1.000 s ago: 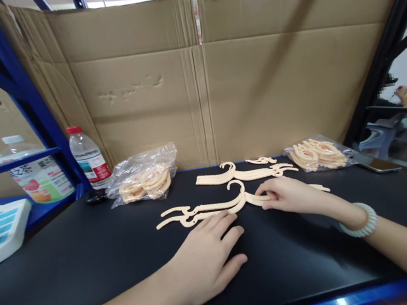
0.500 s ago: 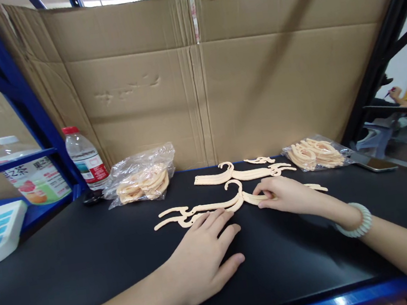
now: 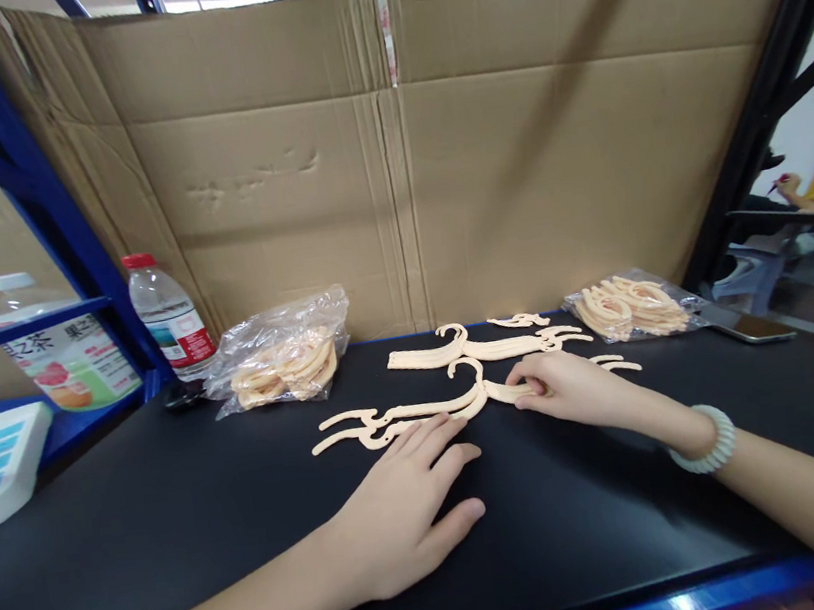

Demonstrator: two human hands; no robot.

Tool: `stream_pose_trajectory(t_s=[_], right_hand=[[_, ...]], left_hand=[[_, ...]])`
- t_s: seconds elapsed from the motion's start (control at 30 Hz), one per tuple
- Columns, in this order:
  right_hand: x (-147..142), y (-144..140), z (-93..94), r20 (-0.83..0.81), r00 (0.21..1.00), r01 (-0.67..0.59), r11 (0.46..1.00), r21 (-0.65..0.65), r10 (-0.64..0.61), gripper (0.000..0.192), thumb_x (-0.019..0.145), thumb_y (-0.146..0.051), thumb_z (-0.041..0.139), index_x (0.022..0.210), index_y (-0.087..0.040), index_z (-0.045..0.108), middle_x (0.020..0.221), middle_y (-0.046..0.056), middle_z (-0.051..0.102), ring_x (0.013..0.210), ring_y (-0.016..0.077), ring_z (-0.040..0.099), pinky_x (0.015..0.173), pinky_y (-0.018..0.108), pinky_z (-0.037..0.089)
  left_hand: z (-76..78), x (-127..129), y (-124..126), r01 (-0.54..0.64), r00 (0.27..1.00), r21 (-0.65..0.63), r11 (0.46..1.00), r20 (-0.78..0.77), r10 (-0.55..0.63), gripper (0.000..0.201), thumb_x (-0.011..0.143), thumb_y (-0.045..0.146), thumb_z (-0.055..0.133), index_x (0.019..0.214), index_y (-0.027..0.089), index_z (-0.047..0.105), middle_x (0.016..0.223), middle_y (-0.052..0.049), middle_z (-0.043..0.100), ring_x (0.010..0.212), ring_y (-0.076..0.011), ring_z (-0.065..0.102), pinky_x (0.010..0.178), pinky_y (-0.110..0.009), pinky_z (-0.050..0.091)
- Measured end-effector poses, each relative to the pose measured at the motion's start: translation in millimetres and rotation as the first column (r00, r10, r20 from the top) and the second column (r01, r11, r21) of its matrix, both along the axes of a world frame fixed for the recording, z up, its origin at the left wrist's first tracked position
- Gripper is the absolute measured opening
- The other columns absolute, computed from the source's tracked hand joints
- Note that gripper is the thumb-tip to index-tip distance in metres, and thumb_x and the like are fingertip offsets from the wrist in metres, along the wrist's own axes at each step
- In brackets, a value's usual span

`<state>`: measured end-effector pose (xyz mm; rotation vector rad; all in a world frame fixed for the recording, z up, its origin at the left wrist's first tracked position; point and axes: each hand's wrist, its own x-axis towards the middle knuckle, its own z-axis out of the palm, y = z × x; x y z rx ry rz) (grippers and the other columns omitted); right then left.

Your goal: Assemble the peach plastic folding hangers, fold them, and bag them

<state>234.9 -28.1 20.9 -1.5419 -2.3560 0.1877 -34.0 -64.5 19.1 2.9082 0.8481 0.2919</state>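
Note:
A cream plastic folding clothes hanger (image 3: 458,403) lies on the black tabletop, its hook pointing away from me and its curved arm ends spread to both sides. My left hand (image 3: 409,507) rests palm down with fingers spread, fingertips touching the hanger's left arm. Pinched between the thumb and fingers of my right hand (image 3: 574,387) is the right arm of the same hanger; the hand covers part of it. Just behind lies a second cream hanger (image 3: 429,355), whose left arm lacks curved ends. A small loose cream piece (image 3: 519,319) sits farther back.
Clear bags of cream parts stand at the back left (image 3: 286,362) and back right (image 3: 626,306). A phone (image 3: 750,325) lies beside the right bag. A water bottle (image 3: 171,318) stands at the left, near a blue frame (image 3: 39,195). Cardboard (image 3: 284,181) walls off the back.
The curved ends at the hanger's right have shifted a little left and up, and the left ends slightly right and up. Both hands stay nearly in place.

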Motion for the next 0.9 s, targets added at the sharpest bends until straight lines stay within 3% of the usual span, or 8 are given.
stream_pose_trajectory(t_s=[0.17, 0.3, 0.43, 0.53, 0.63, 0.9], right_hand=[[1, 0, -1.4, 0.005, 1.000, 0.008, 1.000, 0.009, -0.008, 0.017, 0.081, -0.025, 0.055, 0.090, -0.018, 0.068, 0.063, 0.000, 0.058, 0.058, 0.0128, 0.050, 0.055, 0.024, 0.031], [-1, -1, -3.1, -0.006, 0.998, 0.057, 0.997, 0.043, -0.057, 0.027, 0.080, -0.025, 0.058, 0.105, -0.016, 0.059, 0.064, -0.002, 0.055, 0.056, 0.0122, 0.049, 0.054, 0.023, 0.031], [-7, -9, 0.9, -0.011, 0.994, -0.105, 0.994, 0.040, 0.105, 0.014, 0.081, -0.023, 0.060, 0.093, -0.018, 0.057, 0.061, -0.006, 0.049, 0.054, 0.0097, 0.045, 0.053, 0.021, 0.030], [-12, -15, 5.2, 0.014, 0.972, -0.235, 0.971, -0.033, 0.235, 0.006, 0.081, -0.024, 0.061, 0.080, -0.019, 0.059, 0.056, -0.007, 0.046, 0.050, 0.0078, 0.042, 0.051, 0.021, 0.027], [-15, -19, 6.9, -0.001, 0.963, -0.270, 0.958, -0.093, 0.271, 0.005, 0.082, -0.025, 0.060, 0.081, -0.020, 0.060, 0.054, -0.008, 0.046, 0.047, 0.0069, 0.041, 0.049, 0.020, 0.026], [-14, -18, 6.3, 0.009, 0.966, -0.258, 0.962, -0.089, 0.259, 0.005, 0.082, -0.022, 0.058, 0.084, -0.020, 0.062, 0.054, -0.007, 0.046, 0.048, 0.0079, 0.041, 0.049, 0.021, 0.025]], left_hand=[[-1.6, 0, 2, 0.007, 1.000, -0.005, 1.000, 0.031, -0.007, 0.039, 0.092, 0.034, 0.047, 0.128, 0.020, 0.050, 0.147, -0.013, 0.038, 0.137, -0.0300, 0.031, 0.108, -0.052, 0.034], [0.1, 0, 1, 0.057, 0.995, -0.015, 0.998, 0.084, -0.056, 0.037, 0.091, 0.030, 0.050, 0.126, 0.020, 0.052, 0.144, -0.013, 0.043, 0.135, -0.0284, 0.035, 0.107, -0.048, 0.037], [2.9, 0, -1, 0.139, 0.987, -0.062, 0.988, 0.089, -0.133, 0.036, 0.090, 0.028, 0.051, 0.125, 0.022, 0.052, 0.141, -0.011, 0.047, 0.132, -0.0271, 0.041, 0.106, -0.044, 0.039], [4.3, 0, -1, 0.154, 0.986, -0.096, 0.983, 0.087, -0.146, 0.036, 0.091, 0.028, 0.050, 0.126, 0.022, 0.052, 0.139, -0.010, 0.049, 0.130, -0.0253, 0.043, 0.105, -0.042, 0.041], [4.9, 1, -1, 0.153, 0.986, -0.104, 0.983, 0.078, -0.146, 0.036, 0.091, 0.028, 0.050, 0.126, 0.021, 0.052, 0.140, -0.010, 0.048, 0.131, -0.0247, 0.042, 0.106, -0.041, 0.040], [5.4, 0, -1, 0.162, 0.984, -0.094, 0.982, 0.089, -0.154, 0.036, 0.090, 0.027, 0.050, 0.126, 0.022, 0.051, 0.139, -0.010, 0.049, 0.130, -0.0257, 0.043, 0.105, -0.042, 0.041]])
